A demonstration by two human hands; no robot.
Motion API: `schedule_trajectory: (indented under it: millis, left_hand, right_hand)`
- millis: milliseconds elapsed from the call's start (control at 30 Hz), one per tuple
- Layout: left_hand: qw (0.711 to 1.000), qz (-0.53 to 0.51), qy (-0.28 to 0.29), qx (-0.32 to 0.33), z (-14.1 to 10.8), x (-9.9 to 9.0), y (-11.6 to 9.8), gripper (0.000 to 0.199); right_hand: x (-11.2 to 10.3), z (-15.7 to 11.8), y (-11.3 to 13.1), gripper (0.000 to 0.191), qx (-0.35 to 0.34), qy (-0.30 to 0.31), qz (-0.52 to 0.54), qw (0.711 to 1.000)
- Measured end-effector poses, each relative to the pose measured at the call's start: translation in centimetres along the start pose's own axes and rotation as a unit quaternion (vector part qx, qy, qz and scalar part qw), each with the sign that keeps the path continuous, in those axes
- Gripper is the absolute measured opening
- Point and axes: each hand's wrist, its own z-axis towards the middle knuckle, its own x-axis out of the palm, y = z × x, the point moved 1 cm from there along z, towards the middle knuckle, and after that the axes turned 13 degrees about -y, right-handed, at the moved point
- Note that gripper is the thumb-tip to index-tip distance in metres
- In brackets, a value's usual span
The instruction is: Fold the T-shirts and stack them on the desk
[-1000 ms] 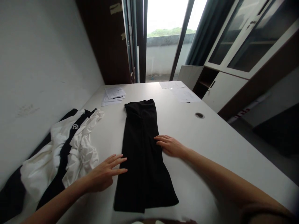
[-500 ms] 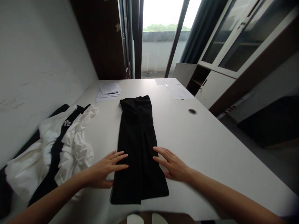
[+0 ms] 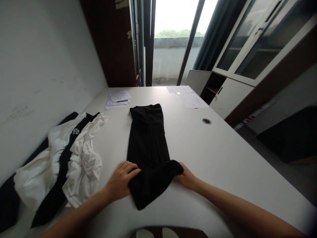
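A black garment (image 3: 148,142) lies lengthwise on the white table (image 3: 193,142), folded narrow, its waist end away from me. Its near end is bunched, with the right corner lifted and curled over. My left hand (image 3: 122,178) is closed on the near left edge, thumb on top of the cloth. On the other side, my right hand (image 3: 185,177) grips the raised near right corner; most of its fingers are hidden behind the fabric.
White and black clothes (image 3: 84,158) lie heaped at the left by the wall. Papers (image 3: 119,97) with a dark pen rest at the far left, more sheets (image 3: 190,99) at the far right. A round grommet (image 3: 206,121) sits in the tabletop at right.
Both hands have gone from spread fingers to gripping the garment's near edges. The near right corner has been lifted and folded upward, and the near end has bunched. The view has shifted slightly.
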Motion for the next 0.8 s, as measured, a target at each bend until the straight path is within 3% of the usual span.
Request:
schedule_trajectory:
  millis: [100, 233, 333, 400, 500, 667, 733, 800]
  left_hand:
    - [0.999, -0.004, 0.037, -0.027, 0.8, 0.3, -0.5, 0.062]
    - [0.995, -0.066, 0.076, -0.026, 1.6, -0.1, -1.0, 0.052]
    - [0.981, -0.141, 0.133, -0.007, 2.1, -1.4, -1.4, 0.048]
    - [0.969, -0.171, 0.177, -0.007, 2.3, -2.5, -1.9, 0.035]
    - [0.953, -0.212, 0.216, -0.015, 2.6, -3.7, -2.8, 0.015]
    - [0.887, -0.359, 0.287, -0.042, 2.4, -4.8, -4.1, 0.032]
    - [0.873, -0.398, 0.271, -0.081, 2.1, -4.8, -3.7, 0.04]
    - [0.859, -0.43, 0.213, -0.176, 2.2, -4.6, -2.3, 0.045]
  right_hand:
    - [-0.1, 0.5, 0.9, 0.035, -0.02, 0.022, 0.019, 0.999]
    - [-0.7, 0.5, 2.5, 0.043, -0.092, 0.081, 0.028, 0.992]
    - [-1.0, 0.0, 2.9, 0.03, -0.099, 0.078, 0.04, 0.991]
    - [-1.0, -0.3, 2.9, 0.025, -0.086, 0.086, 0.05, 0.991]
    - [-1.1, -0.8, 3.3, 0.03, -0.044, 0.127, 0.072, 0.988]
    - [-1.8, -0.7, 4.6, 0.047, 0.072, 0.214, 0.183, 0.957]
    - [-2.2, 0.1, 4.6, 0.049, 0.129, 0.216, 0.222, 0.942]
    - [-2.5, 1.6, 4.0, 0.05, 0.192, 0.179, 0.257, 0.93]
